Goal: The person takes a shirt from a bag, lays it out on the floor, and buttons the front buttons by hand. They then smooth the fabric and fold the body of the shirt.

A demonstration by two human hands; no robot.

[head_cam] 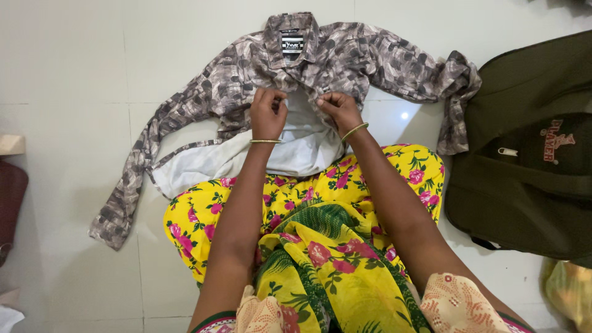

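Fingers of the left hand and right hand are pinched on the front placket of a grey camouflage-print shirt, one hand to each edge, just below its collar. The shirt lies spread on the white tiled floor, sleeves flung outward, its white lining showing beneath the fingers. Right of the fingers sits an olive backpack.

Floor = large glossy white tiles w/ thin grey grout lines, one bright light reflection near centre-right. Olive-green backpack lies flat at right edge. Yellowish plastic bag in bottom-right corner. Dark red object at left edge, pale beige block just above it; can't tell what either is. No walls/windows in view.
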